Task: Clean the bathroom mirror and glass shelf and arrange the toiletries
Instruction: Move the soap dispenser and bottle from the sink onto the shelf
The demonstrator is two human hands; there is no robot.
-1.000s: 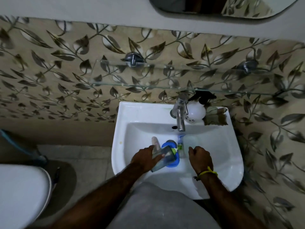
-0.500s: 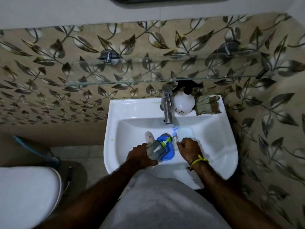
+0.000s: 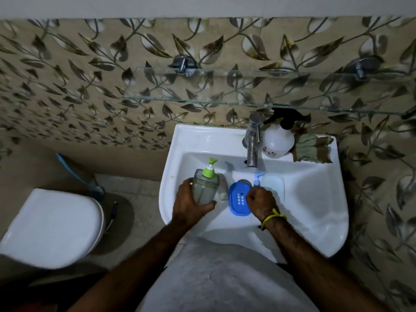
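My left hand (image 3: 189,204) grips a clear pump bottle with a green nozzle (image 3: 206,184), held upright over the left side of the white sink (image 3: 315,212). My right hand (image 3: 261,202) is curled at the right edge of a blue soap dish (image 3: 238,199) lying in the basin; whether it grips the dish or the pale blue pump bottle (image 3: 271,184) behind it is hidden. A small tube (image 3: 222,188) lies between bottle and dish. The glass shelf (image 3: 247,102) above carries nothing.
A chrome tap (image 3: 253,140), a white spray bottle with black trigger (image 3: 278,137) and a folded cloth (image 3: 313,148) sit on the sink's back ledge. A toilet (image 3: 51,228) stands at the left, with a blue-handled brush (image 3: 76,172) behind it.
My left hand has lifted the green-nozzled bottle off the blue dish and moved it left, turning it upright. The dish now lies uncovered. The camera has tilted down.
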